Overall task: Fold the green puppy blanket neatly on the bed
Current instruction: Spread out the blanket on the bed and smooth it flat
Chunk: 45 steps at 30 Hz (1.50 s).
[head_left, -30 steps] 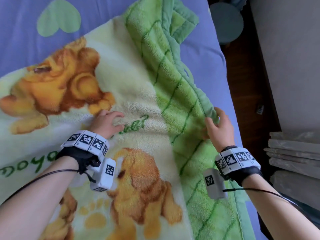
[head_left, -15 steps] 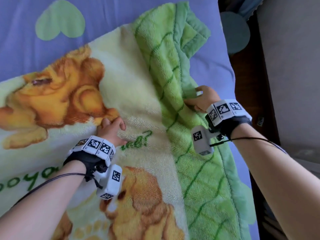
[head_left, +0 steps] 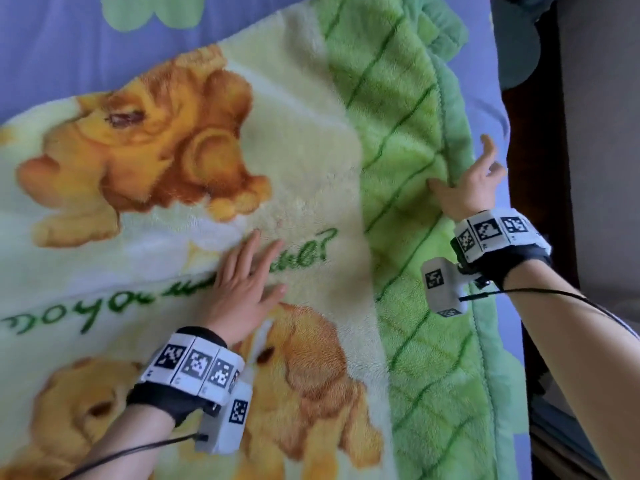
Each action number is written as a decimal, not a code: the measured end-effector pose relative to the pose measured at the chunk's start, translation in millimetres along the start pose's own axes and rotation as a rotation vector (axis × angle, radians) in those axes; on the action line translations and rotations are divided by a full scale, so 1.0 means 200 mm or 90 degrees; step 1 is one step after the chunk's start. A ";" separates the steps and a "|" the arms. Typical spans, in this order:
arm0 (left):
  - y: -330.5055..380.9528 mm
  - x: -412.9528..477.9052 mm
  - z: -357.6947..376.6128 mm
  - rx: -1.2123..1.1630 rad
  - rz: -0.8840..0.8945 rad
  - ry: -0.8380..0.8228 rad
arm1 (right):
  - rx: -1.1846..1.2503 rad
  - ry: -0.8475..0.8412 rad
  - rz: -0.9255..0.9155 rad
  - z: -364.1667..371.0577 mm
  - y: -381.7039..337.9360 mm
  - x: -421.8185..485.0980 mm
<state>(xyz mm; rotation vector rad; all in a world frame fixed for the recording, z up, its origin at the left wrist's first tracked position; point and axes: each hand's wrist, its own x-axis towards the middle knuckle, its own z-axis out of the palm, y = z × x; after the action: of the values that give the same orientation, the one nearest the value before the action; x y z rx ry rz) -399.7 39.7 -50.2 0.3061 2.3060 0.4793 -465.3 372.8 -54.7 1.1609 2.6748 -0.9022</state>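
Observation:
The green puppy blanket [head_left: 311, 174] lies spread over the bed, with orange puppies on a pale centre and a green striped border along its right side. My left hand [head_left: 246, 285] lies flat on the pale centre, fingers straight, over the green lettering. My right hand [head_left: 471, 185] rests at the blanket's right hem with its fingers spread and the thumb on the green border; it holds nothing. The blanket's far right corner is bunched up near the top.
The purple bed sheet [head_left: 69, 53] with a green heart shows beyond the blanket at the top left and along the right edge. To the right of the bed is dark floor, a round teal stool [head_left: 519, 50] and a grey wall.
My left hand has opened from a curl to lie flat on the blanket. My right hand has let go of the green border and spread its fingers at the hem.

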 end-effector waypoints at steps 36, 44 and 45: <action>-1.24 -1.33 0.30 -0.451 -0.376 0.500 | -0.156 -0.384 -0.327 0.60 -0.22 -1.76; -1.52 -1.54 0.23 -0.466 -0.413 0.533 | -0.184 -0.439 -0.405 0.84 -0.50 -2.04; -1.54 -1.55 0.22 -0.468 -0.399 0.540 | -0.180 -0.440 -0.407 0.86 -0.53 -2.06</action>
<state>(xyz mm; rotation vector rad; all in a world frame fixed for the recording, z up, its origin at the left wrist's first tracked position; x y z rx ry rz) -177.1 -336.6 -15.8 -1.1321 2.5743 1.2155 -271.9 -42.3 -19.8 -0.1005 2.4373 -0.7499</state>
